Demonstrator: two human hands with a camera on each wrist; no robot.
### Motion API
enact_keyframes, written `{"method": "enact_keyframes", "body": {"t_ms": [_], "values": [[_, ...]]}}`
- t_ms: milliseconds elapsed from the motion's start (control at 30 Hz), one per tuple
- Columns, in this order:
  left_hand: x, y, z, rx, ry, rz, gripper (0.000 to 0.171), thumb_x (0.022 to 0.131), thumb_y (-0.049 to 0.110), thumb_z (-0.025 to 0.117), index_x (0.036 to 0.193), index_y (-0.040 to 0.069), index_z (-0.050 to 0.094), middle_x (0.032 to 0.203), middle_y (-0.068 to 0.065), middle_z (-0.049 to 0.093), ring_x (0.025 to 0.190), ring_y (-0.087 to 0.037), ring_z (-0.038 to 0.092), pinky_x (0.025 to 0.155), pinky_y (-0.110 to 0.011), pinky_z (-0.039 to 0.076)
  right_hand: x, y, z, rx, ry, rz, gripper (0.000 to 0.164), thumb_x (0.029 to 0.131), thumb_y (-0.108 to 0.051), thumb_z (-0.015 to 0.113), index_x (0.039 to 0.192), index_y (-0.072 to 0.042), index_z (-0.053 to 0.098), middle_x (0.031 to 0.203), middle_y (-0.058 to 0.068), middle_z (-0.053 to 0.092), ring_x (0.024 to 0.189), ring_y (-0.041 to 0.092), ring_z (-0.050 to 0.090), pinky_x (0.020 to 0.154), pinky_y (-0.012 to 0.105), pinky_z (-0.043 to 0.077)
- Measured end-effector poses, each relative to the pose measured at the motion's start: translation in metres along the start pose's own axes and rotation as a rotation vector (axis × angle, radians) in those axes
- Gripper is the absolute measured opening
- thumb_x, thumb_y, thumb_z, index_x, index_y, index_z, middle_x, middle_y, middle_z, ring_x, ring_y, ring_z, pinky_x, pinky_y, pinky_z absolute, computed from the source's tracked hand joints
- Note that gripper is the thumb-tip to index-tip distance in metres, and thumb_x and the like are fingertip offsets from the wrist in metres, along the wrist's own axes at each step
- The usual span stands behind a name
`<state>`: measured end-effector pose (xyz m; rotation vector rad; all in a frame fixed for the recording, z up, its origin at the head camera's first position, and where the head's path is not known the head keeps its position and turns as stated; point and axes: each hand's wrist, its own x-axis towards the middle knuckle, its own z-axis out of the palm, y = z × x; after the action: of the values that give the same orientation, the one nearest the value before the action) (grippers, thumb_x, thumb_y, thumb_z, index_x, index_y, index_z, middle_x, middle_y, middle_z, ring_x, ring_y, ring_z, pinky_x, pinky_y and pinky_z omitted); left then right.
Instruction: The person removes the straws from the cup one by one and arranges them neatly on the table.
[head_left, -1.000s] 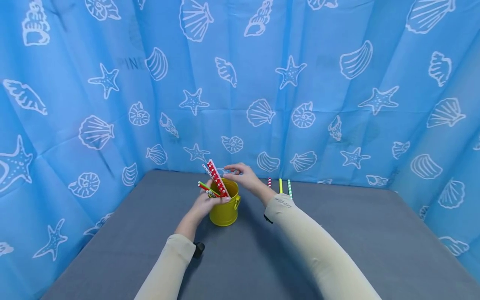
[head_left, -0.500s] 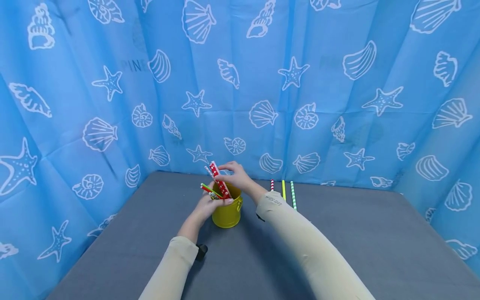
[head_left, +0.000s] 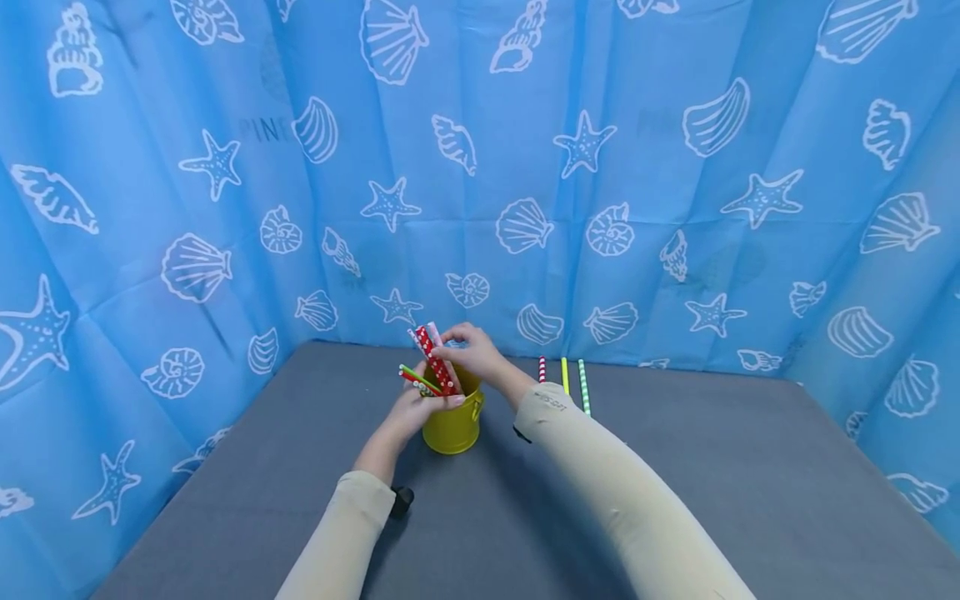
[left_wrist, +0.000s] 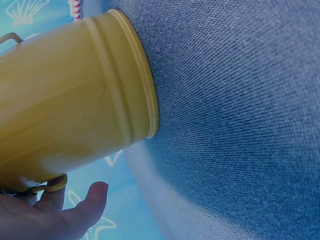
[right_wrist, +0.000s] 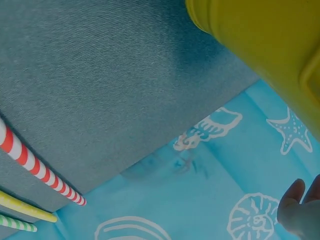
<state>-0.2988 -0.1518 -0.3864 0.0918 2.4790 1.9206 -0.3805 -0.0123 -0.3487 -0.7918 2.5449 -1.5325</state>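
A yellow bucket [head_left: 452,429] stands on the grey table, with several paper straws leaning out of it to the left. My left hand [head_left: 411,410] grips the bucket at its left rim, the thumb along the front edge. In the left wrist view some of those fingers [left_wrist: 84,212] lie by the handle's lug. Above the mouth, my right hand [head_left: 477,352] pinches a pale pink straw [head_left: 438,337] near its top. Beside it rise red straws with white dots [head_left: 431,354]; lower left are green and red straw ends [head_left: 417,377]. The lower ends are hidden inside the bucket.
Right of the bucket lie a red-and-white striped straw [right_wrist: 42,172], a yellow straw [right_wrist: 27,206] and a green-and-white striped straw [right_wrist: 17,223], partly behind the right sleeve. A blue shell-print curtain [head_left: 525,167] hangs along the table's back edge.
My right hand has moved left from the bucket's far side to the straw tops and taken hold of a pale pink one, which now stands apart from the red ones. The left hand stays put.
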Motion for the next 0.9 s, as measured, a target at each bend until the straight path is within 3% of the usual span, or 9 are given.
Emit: {"method": "enact_keyframes", "body": {"t_ms": [133, 300, 567, 900], "values": [[0.002, 0.000, 0.000, -0.014, -0.002, 0.031, 0.083, 0.085, 0.020, 0.073, 0.153, 0.016, 0.025, 0.151, -0.017, 0.034, 0.135, -0.038, 0.032, 0.108, -0.061, 0.027, -0.006, 0.001, -0.003, 0.019, 0.025, 0.002, 0.022, 0.091, -0.022, 0.069, 0.106, -0.005, 0.069, 0.114, 0.009, 0.060, 0.110, 0.028, 0.050, 0.093, 0.044, 0.045], [0.002, 0.001, -0.001, -0.023, -0.013, 0.033, 0.086, 0.085, 0.019, 0.072, 0.154, 0.011, 0.021, 0.153, -0.020, 0.030, 0.138, -0.040, 0.028, 0.109, -0.063, 0.023, -0.017, 0.003, -0.009, 0.042, 0.046, -0.003, 0.023, 0.092, -0.019, 0.068, 0.108, -0.003, 0.069, 0.101, 0.007, 0.065, 0.098, 0.023, 0.056, 0.083, 0.036, 0.051], [0.001, 0.000, -0.001, -0.001, -0.003, 0.003, 0.090, 0.085, 0.023, 0.072, 0.155, 0.011, 0.016, 0.154, -0.020, 0.026, 0.139, -0.039, 0.026, 0.110, -0.063, 0.021, -0.034, 0.006, -0.020, 0.108, 0.100, 0.015, 0.029, 0.093, -0.015, 0.067, 0.119, -0.002, 0.068, 0.108, 0.011, 0.070, 0.106, 0.025, 0.062, 0.095, 0.041, 0.049], [0.002, 0.002, 0.000, 0.007, 0.001, -0.020, 0.091, 0.085, 0.022, 0.073, 0.155, 0.011, 0.016, 0.154, -0.021, 0.027, 0.139, -0.040, 0.025, 0.110, -0.062, 0.020, -0.045, -0.003, -0.041, 0.257, 0.156, -0.034, 0.046, 0.094, -0.007, 0.062, 0.139, -0.002, 0.052, 0.112, 0.019, 0.069, 0.109, 0.030, 0.064, 0.100, 0.043, 0.045]]}}
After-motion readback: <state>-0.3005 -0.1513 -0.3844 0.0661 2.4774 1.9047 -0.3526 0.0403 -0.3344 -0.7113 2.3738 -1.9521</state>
